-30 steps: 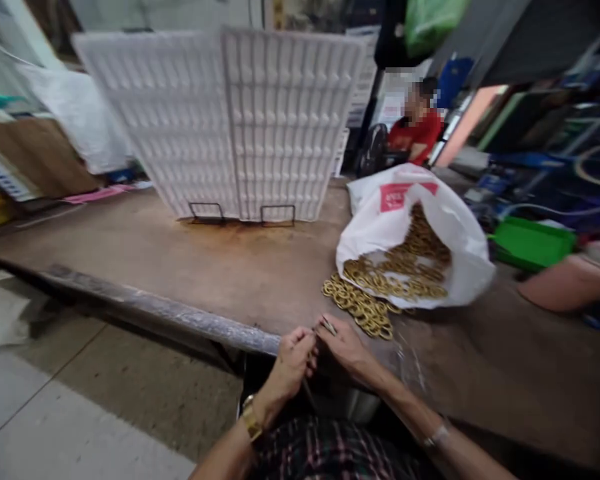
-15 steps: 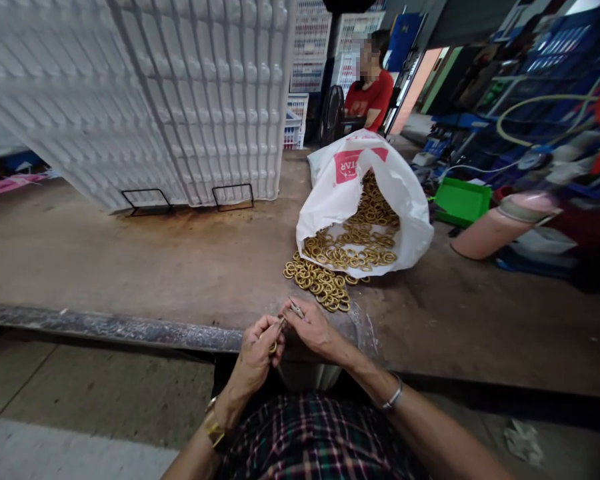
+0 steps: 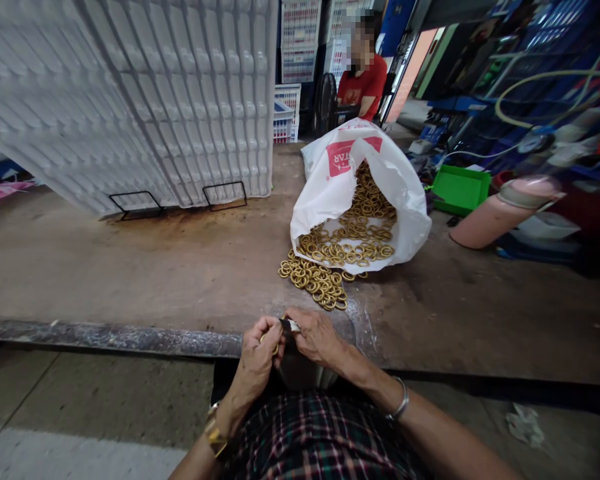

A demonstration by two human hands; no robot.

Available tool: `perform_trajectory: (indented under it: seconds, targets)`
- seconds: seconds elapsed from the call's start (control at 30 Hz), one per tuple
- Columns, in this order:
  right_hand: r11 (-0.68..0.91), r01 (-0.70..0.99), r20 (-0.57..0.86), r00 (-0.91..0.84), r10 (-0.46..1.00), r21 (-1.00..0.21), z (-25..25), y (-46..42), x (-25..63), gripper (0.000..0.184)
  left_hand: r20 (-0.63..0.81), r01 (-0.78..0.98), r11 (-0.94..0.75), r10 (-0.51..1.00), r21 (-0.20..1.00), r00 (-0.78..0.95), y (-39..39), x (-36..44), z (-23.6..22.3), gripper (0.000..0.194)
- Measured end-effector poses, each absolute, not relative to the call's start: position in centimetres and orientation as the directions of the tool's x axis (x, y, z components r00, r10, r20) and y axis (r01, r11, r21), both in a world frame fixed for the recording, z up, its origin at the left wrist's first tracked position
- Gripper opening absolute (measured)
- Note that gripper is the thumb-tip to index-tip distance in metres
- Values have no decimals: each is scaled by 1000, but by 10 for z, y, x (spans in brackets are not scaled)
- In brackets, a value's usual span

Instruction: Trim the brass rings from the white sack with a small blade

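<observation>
My left hand [image 3: 258, 353] is closed in a pinch around a gold-coloured ring [image 3: 275, 348], just over the table's front edge. Almost touching it, my right hand [image 3: 321, 339] grips a small shiny metal tool [image 3: 292, 325], perhaps a blade, that points toward the left fingertips. Fingers hide most of the tool and part of the ring. Beyond the hands lies a pile of gold-coloured rings [image 3: 320, 283] on the table. It spills from the mouth of a white plastic sack [image 3: 315, 193] that has more rings inside.
Tall ribbed white trays [image 3: 200, 100] stand at the left on the wooden table [image 3: 130, 273], by black wire stands [image 3: 225, 195]. To the right are a green tray [image 3: 463, 189] and a pink bottle [image 3: 495, 217]. A person in red [image 3: 365, 87] sits behind.
The right hand has turned, and its metal tool now lies flatter and nearer the left fingertips. The left hand keeps its pinch on the ring. The view has shifted slightly.
</observation>
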State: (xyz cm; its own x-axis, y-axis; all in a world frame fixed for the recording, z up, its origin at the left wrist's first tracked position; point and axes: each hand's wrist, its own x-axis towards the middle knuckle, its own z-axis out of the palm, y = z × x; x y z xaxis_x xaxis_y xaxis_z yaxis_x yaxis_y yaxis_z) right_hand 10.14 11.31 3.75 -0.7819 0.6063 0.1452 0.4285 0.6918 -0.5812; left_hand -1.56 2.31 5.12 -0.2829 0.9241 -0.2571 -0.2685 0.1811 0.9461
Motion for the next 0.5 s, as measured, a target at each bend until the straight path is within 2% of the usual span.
perform_trajectory:
  seconds: [0.3, 0.5]
  targets:
    - [702, 477, 111, -781, 614, -529, 41, 115, 101, 20, -230, -171, 184, 923, 968, -310, 25, -15, 53, 33]
    - [693, 496, -10, -817, 577, -523, 51, 115, 98, 20, -154, -92, 131, 931, 987, -332, 23, -16, 58, 35]
